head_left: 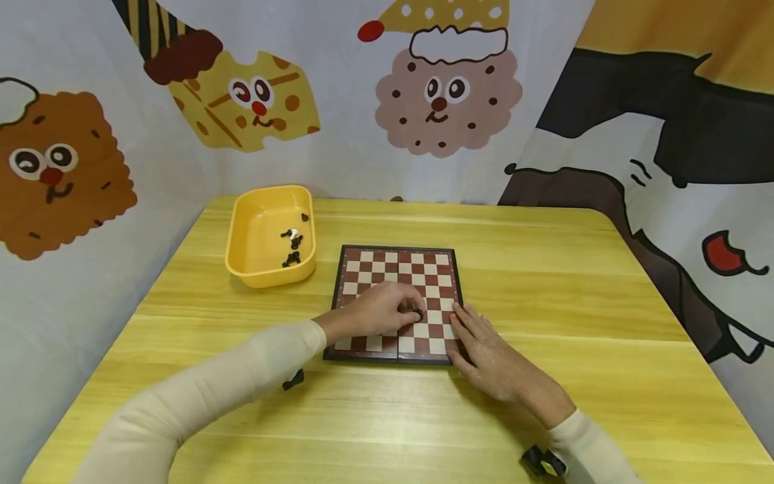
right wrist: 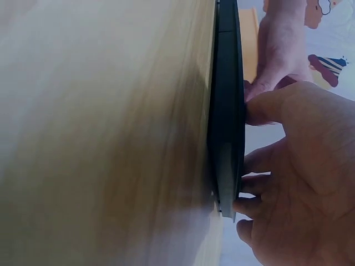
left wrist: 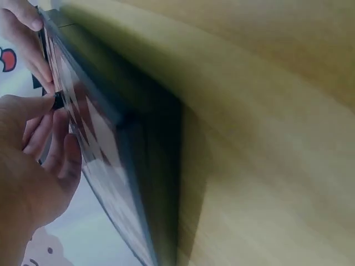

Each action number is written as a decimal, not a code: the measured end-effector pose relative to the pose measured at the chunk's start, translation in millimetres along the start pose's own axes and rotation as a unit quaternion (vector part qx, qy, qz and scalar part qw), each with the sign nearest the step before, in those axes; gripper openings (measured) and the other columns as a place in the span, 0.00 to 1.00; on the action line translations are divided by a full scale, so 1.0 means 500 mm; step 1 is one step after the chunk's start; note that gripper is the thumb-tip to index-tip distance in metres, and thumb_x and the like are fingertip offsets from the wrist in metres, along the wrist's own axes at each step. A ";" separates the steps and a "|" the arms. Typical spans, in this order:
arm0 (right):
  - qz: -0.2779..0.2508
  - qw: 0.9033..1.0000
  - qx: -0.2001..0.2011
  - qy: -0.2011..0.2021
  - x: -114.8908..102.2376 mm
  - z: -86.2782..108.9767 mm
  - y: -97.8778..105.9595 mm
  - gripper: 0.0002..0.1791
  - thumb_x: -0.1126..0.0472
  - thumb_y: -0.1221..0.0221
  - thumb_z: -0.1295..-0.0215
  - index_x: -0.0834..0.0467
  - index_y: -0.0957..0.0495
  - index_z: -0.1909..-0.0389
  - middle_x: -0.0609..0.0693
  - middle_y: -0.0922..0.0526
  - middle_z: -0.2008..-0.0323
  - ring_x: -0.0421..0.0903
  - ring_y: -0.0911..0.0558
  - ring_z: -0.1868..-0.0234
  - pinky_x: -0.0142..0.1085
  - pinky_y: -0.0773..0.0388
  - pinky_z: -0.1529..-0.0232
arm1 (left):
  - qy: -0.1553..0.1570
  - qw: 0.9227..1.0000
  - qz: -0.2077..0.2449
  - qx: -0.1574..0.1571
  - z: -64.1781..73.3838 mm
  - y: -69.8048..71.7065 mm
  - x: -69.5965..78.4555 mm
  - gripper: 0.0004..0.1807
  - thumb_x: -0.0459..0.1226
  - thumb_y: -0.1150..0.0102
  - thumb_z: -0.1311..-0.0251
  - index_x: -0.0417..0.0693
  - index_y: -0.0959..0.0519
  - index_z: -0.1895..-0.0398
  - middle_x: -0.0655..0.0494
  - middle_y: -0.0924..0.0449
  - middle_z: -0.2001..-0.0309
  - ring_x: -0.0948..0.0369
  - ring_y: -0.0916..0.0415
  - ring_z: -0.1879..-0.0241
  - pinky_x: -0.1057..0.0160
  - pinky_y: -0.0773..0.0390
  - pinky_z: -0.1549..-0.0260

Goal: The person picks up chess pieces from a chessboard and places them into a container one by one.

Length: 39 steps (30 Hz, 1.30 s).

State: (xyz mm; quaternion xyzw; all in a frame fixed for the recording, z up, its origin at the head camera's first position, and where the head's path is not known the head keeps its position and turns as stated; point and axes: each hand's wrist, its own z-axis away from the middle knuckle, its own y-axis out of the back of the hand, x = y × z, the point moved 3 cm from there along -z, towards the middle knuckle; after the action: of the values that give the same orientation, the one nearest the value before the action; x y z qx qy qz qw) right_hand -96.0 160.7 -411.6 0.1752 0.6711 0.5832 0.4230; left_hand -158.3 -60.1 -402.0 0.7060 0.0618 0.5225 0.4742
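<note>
A brown-and-cream folding chessboard (head_left: 432,292) lies flat on the table, its hinge line running front to back. My left hand (head_left: 382,309) reaches over it from the left and pinches a small black chess piece (head_left: 418,314) between thumb and fingers, right at the squares in the board's right half. In the left wrist view the black chess piece (left wrist: 59,101) shows between the fingertips, close to the board surface. My right hand (head_left: 486,353) rests along the board's right edge, fingers extended; in the right wrist view its fingertips (right wrist: 255,160) meet the dark board rim (right wrist: 226,116).
A yellow plastic tub (head_left: 256,277) stands at the back left, holding several small black pieces (head_left: 292,259) and a white one (head_left: 293,233). The wooden table (head_left: 574,282) backs onto a cartoon-printed curtain (head_left: 345,114). A black wrist device (head_left: 543,461) shows beside the right sleeve.
</note>
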 end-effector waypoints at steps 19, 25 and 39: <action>0.013 1.000 -0.012 -0.016 -0.003 -0.003 -0.007 0.36 0.50 0.54 0.18 0.72 0.47 0.24 0.64 0.54 0.21 0.62 0.55 0.22 0.54 0.51 0.26 | -0.004 0.996 -0.078 0.046 0.008 0.091 0.010 0.10 0.37 0.36 0.30 0.50 0.14 0.49 0.59 0.15 0.50 0.67 0.22 0.68 0.67 0.23 0.69; 0.013 1.000 -0.014 -0.018 -0.006 -0.001 -0.007 0.36 0.49 0.54 0.18 0.71 0.47 0.24 0.63 0.55 0.21 0.63 0.55 0.22 0.55 0.49 0.27 | 0.018 0.995 -0.056 0.082 0.018 0.144 -0.007 0.09 0.36 0.36 0.30 0.49 0.14 0.50 0.60 0.15 0.58 0.66 0.22 0.69 0.66 0.22 0.72; 0.023 0.999 -0.020 -0.026 -0.011 -0.001 -0.012 0.36 0.49 0.56 0.18 0.72 0.48 0.24 0.64 0.56 0.21 0.63 0.55 0.22 0.55 0.47 0.28 | 0.094 0.981 -0.038 0.164 0.098 0.283 -0.101 0.07 0.34 0.37 0.30 0.45 0.13 0.53 0.52 0.14 0.57 0.54 0.18 0.61 0.59 0.21 0.74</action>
State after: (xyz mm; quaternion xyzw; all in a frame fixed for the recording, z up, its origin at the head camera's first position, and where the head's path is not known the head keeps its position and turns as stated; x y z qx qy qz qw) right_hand -91.9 154.9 -415.0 0.1965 0.6438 0.6014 0.4304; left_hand -199.5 -196.0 -332.7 0.7190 0.2177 0.5510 0.3634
